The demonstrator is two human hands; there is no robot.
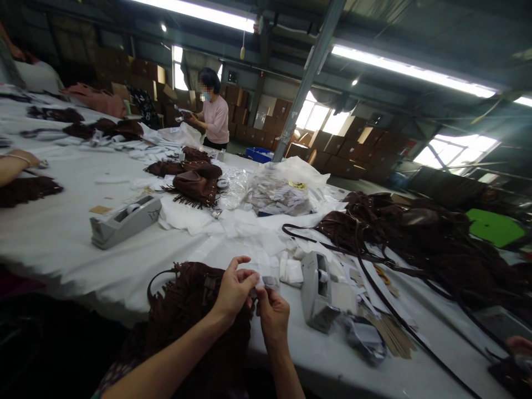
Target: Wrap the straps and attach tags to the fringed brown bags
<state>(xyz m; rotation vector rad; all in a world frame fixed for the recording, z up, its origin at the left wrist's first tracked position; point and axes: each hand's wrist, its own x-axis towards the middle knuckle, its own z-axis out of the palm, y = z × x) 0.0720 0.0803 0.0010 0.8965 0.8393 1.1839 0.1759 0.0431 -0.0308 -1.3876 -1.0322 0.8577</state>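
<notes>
My left hand (233, 288) and my right hand (272, 311) meet over the near edge of the white table (70, 233). Both pinch a small white piece of paper or tape (266, 281) between thumb and fingers. Under my left forearm lies a dark brown fringed bag (187, 302) with a curved strap. A grey tape dispenser (316, 291) stands just right of my right hand, beside small white folded papers (293, 271).
A second grey tape dispenser (124, 220) sits to the left. More brown fringed bags (193, 185) and a clear sack of paper tags (282, 191) lie mid-table. A heap of brown bags and straps (415, 238) fills the right. A person in pink (216, 119) works at the far end; another arm (16, 165) rests at left.
</notes>
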